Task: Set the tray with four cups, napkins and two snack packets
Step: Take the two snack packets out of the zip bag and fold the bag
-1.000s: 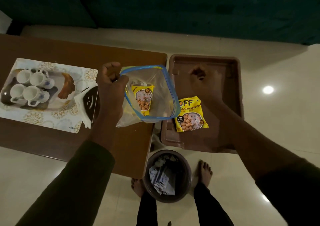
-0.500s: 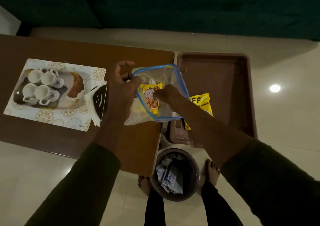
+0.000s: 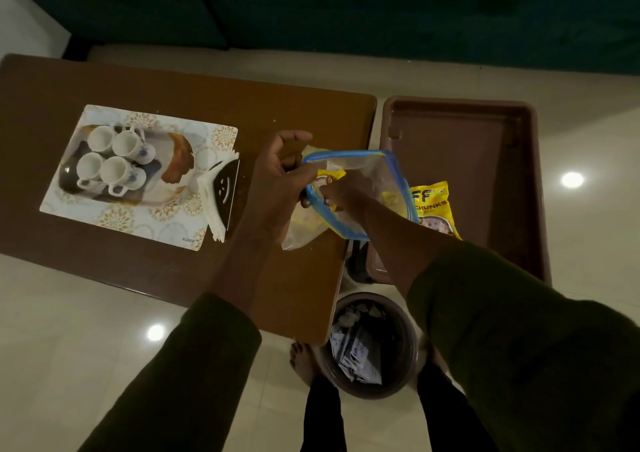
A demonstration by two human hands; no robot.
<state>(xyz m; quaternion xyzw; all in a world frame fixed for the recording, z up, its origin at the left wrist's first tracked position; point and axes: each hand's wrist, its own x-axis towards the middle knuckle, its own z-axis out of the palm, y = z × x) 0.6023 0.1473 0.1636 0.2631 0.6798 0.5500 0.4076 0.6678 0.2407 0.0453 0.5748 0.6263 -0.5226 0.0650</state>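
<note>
Left hand (image 3: 277,177) pinches the bag (image 3: 349,191) rim; keep it wide. Right hand (image 3: 341,191) closes on the packet (image 3: 332,176) inside; pull straight out.

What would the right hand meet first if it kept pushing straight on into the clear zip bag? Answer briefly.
Most likely the yellow snack packet inside the clear blue-rimmed zip bag: the right hand is already in the bag's mouth, fingers at the packet. Actual contact is unclear.

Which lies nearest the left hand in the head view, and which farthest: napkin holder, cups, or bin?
From the left hand:
1. Napkin holder, just to its left on the table.
2. Cups, farther left on the patterned tray.
3. Bin, on the floor below the table's corner.
</note>
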